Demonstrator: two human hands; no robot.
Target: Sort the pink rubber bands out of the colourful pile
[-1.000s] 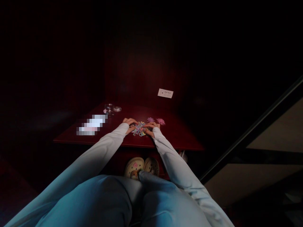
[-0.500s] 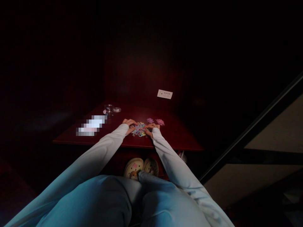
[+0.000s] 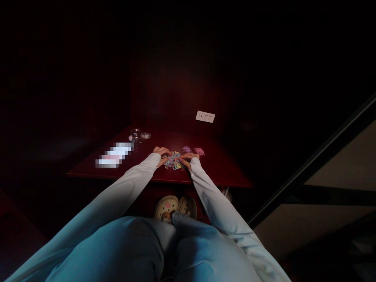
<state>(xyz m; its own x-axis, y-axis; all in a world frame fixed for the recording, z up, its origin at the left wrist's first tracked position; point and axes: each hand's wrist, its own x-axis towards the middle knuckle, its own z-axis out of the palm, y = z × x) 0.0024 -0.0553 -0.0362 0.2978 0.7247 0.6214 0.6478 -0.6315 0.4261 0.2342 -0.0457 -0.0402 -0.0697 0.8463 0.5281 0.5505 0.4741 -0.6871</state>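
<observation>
A loose heap of small multicoloured bands or rings lies near the front of the dark red table. My left hand touches the heap's left side, fingers curved over its edge and thumb apart below them. On the other side, my right hand reaches into the heap's right edge, its fingers and thumb close to the pieces. Whether either hand pinches a piece is too small to tell. Behind my right hand sit a purple pile and a pink pile of similar small pieces.
Clear round containers and a round clear lid or dish stand at the table's back left. A pixelated bright object lies on the left. A white socket plate is on the back wall. The table's front edge runs below my wrists.
The fingers of my right hand have shifted slightly at the heap's right edge, with the thumb nearer the fingers. My left hand has hardly moved.
</observation>
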